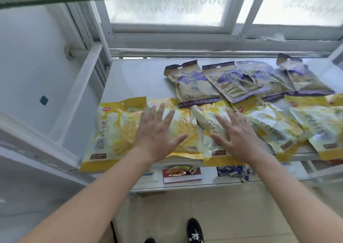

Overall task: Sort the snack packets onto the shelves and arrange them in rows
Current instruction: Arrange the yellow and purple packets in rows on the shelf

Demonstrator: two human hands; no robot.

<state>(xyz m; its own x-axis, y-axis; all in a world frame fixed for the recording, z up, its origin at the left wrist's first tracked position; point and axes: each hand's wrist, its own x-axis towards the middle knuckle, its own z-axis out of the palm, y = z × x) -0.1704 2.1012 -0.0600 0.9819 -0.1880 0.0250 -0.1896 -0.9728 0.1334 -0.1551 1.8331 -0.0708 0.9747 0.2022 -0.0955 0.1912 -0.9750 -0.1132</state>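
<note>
Both hands, left hand [157, 133] and right hand [239, 135], are lying with fingers spread, grasping nothing, on glossy yellow plastic snack packets [182, 129] along the white metal shelf [133, 79] front edge, long axes pointing backwards.

Yellow snack packets [113, 131] lie flat in a front row on the white shelf [133, 77]; purple-and-gold packets [194, 83] overlap in a row behind them.

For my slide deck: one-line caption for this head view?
Both hands, left hand and right hand, press flat on yellow packets fronting purple packets on a shelf.
</note>
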